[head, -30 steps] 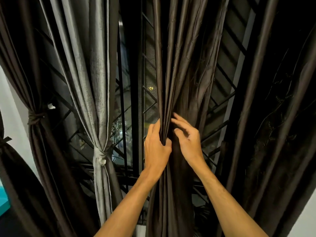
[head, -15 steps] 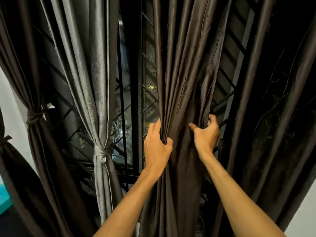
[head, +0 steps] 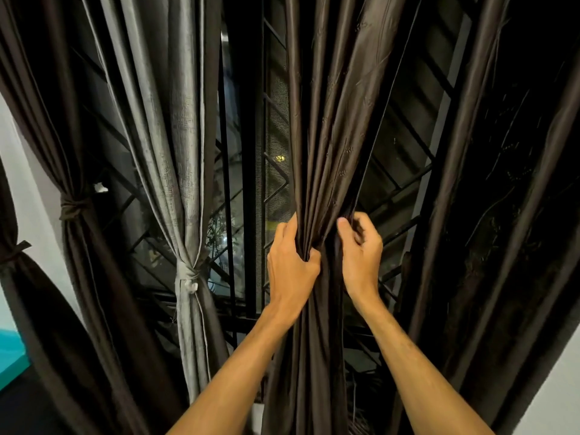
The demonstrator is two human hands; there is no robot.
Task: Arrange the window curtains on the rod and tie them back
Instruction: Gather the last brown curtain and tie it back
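A dark brown curtain panel (head: 329, 127) hangs in the middle of the window, bunched into folds at hand height. My left hand (head: 290, 268) grips the gathered folds from the left side, thumb across the front. My right hand (head: 361, 255) holds the right side of the same bunch, fingers curled round its outer folds. To the left hangs a grey curtain (head: 175, 136), knotted with a grey tie (head: 188, 274). Further left a brown curtain (head: 47, 120) is bound by a brown tie (head: 73, 208).
Black window grille bars (head: 248, 183) stand behind the curtains. Another dark curtain (head: 502, 215) hangs loose on the right. A further tied brown curtain (head: 18, 277) sits at the far left edge, against a white wall (head: 28, 189). A teal surface (head: 9, 350) shows low left.
My right hand reached out to the curtain's right edge, then pulled those folds back in next to my left hand, narrowing the bunch. My left hand kept its grip in place.
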